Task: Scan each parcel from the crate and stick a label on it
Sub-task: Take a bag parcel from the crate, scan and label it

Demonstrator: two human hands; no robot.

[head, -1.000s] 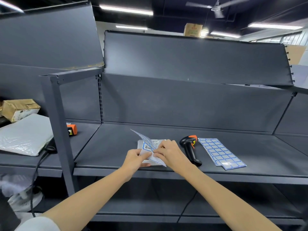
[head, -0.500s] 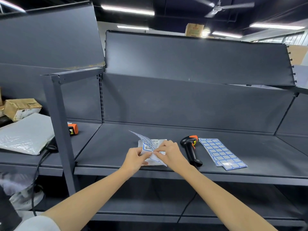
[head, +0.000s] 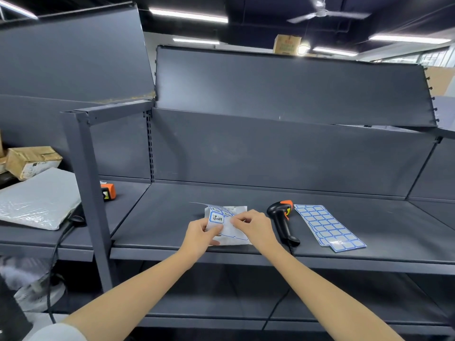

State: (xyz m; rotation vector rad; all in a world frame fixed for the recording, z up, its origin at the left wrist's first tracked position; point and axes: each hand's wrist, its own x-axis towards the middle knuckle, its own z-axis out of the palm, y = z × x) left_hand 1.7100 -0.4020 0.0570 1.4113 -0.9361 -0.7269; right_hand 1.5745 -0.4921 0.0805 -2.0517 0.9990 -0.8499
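Dark grey metal shelving (head: pixel 270 153) fills the frame; fluorescent tube lights (head: pixel 188 15) and a ceiling fan (head: pixel 322 13) are seen above.

At the left edge of the frame we see a brown cardboard box (head: pixel 32 161) behind a grey padded mailer (head: pixel 39 200). An orange device (head: pixel 108 191) lies right of the mailer. A ceiling fan (head: pixel 322 13) occupies the upper right.

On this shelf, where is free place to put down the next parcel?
The shelf is bare left of the small parcel, up to the upright post, and behind it to the back panel. Right of the label sheets is also bare. Crowded: parcel, both hands, scanner, sheets.
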